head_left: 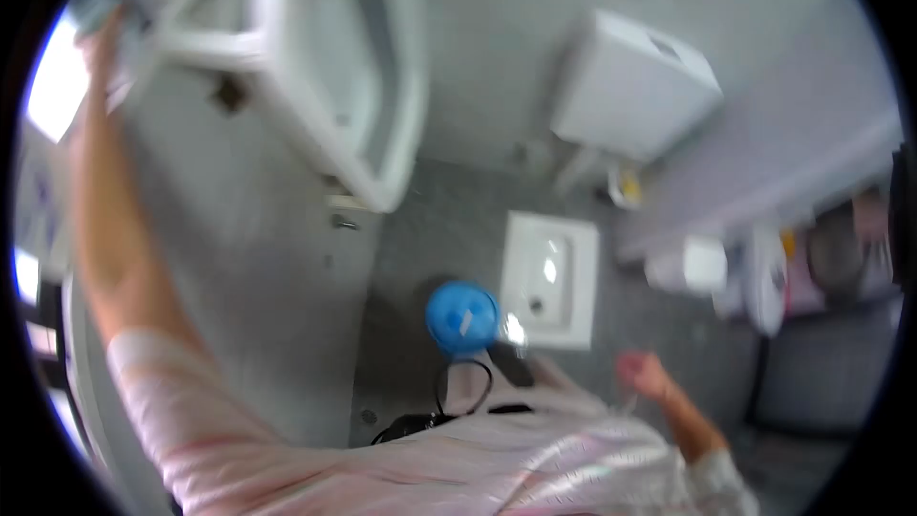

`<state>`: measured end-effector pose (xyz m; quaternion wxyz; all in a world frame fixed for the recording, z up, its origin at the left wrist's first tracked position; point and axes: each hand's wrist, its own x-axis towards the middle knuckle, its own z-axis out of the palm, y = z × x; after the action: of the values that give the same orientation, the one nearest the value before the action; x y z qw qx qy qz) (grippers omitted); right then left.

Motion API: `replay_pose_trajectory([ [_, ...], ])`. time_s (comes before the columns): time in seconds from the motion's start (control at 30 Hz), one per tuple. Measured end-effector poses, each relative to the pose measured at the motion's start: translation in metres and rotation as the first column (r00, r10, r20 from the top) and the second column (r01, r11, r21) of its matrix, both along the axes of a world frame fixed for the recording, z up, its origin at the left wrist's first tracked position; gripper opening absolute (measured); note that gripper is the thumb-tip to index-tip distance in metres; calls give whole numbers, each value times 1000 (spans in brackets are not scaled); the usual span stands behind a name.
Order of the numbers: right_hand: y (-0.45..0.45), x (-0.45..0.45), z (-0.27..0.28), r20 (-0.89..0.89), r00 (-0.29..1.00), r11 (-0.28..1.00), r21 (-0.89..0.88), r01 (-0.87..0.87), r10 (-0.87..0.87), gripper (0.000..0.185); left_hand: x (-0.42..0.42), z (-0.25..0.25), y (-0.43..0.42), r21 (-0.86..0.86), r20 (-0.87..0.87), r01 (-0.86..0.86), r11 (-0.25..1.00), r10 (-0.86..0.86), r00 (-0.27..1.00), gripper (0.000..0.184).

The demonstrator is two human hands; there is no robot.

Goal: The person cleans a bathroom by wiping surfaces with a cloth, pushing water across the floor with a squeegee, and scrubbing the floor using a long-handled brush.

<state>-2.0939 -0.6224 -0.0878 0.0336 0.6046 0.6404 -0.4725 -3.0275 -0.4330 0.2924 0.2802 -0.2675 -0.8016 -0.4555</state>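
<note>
My left hand [103, 43] is raised at the upper left, beside a bright window-like patch [55, 81] and close to the outer end of the white washbasin [406, 86]. Blur hides what its fingers do, and whether they touch anything there I cannot tell. Low on the right, my right hand [648, 375] hangs in front of my body with its fingers curled in. Its reddish finger end is smeared, and anything inside it is hidden. Below and left of that hand lies a white squat toilet [578, 301], set in the grey floor.
A round blue lidded bucket [461, 315] stands left of the squat toilet, near my legs. A white cistern [635, 86] hangs on the far wall. On the right are white containers [702, 265] and a shelf of blurred items. A floor drain [369, 417] shows at lower left.
</note>
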Motion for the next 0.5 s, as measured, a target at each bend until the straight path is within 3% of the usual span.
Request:
replay_pose_trajectory([
  [0.1,-10,0,-5,-65,986,984,-99,146,-153,32,4,-27,23,-133,-57,-11,991,4,998,101],
  [0.13,-9,-4,0,9,992,987,-102,127,-126,30,4,-34,28,-165,-72,-16,986,4,997,99],
  [0.3,-39,12,9,59,955,941,-160,298,-292,29,19,-60,49,-279,-128,-35,960,-1,992,90],
  [0.33,-35,17,10,85,962,955,-120,270,-261,29,13,-61,36,-289,-134,-63,955,24,991,88],
  [0.5,-93,75,-16,170,898,883,-180,433,-405,30,24,-79,15,-346,-191,-95,934,29,981,79],
])
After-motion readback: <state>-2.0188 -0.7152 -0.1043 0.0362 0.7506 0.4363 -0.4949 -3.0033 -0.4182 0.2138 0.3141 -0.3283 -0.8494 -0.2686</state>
